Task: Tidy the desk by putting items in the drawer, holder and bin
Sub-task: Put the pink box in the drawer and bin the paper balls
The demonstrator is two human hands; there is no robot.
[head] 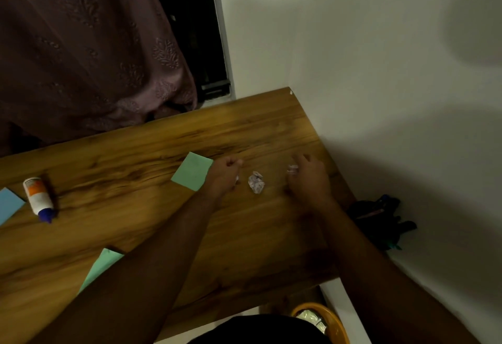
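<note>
A crumpled paper ball (256,182) lies on the wooden desk (152,208) between my two hands. My left hand (224,174) is closed just left of it, with a bit of white paper showing under the fingers. My right hand (308,175) curls around a second crumpled paper ball (292,169). A green sticky note (192,171) lies beside my left hand. Another green note (102,266) is partly under my left forearm. A white glue bottle (38,199) with a blue cap lies at the far left, next to a blue note (9,203).
An orange bin (335,322) with something pale inside stands on the floor below the desk's near right corner. A dark bundle (380,220) lies by the wall at the desk's right edge. A curtain (89,45) hangs behind the desk.
</note>
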